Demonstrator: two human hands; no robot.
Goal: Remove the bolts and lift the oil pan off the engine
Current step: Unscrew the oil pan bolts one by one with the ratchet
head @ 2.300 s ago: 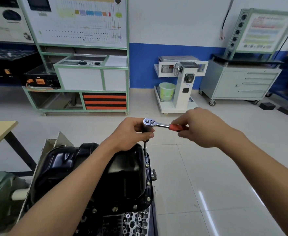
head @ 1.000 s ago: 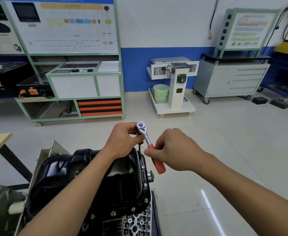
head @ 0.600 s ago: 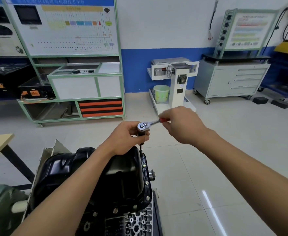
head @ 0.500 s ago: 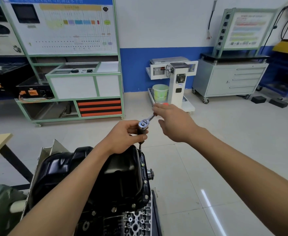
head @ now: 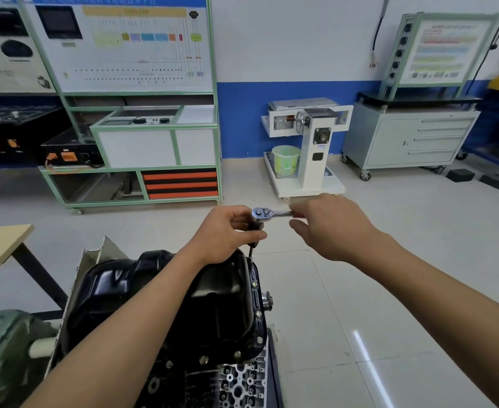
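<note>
1. Nearest the lens, shows the engine (head: 236,384) upturned, with the black oil pan (head: 160,304) seated on top and bolts (head: 258,314) in place along the flange at the right and near edges.
2. At the far right corner of the engine, finds the extension bar (head: 251,249) standing almost upright on the pan flange; cannot make out the seating of its tip on the bolt head. Worth checking by feel for full seating before loading the tool.
3. Just above, catches the left hand (head: 227,234) with thumb and fingers curled round the top of the bar, directly beneath the head of the ratchet (head: 261,214). Best to press straight down here, steadying the shaft against tilt and slip.
4. To the right, catches the right hand (head: 330,228) with thumb and fingers loosely closed on the red handle (head: 297,214), mostly hidden behind the knuckles; reads as a light pinch, not a fist.
5. Judged as mid-loosening on this corner bolt: swing the handle level in short anticlockwise arcs, clear of the pan wall, then spin out by finger once free.
6. Leave the pan alone until clearing every flange bolt; expect a sealed joint, so lift evenly.
7. Farthest off, against the blue-banded wall (head: 242,119), takes in a white stand (head: 313,148) with a green bucket (head: 285,160), well apart from the work.
</note>
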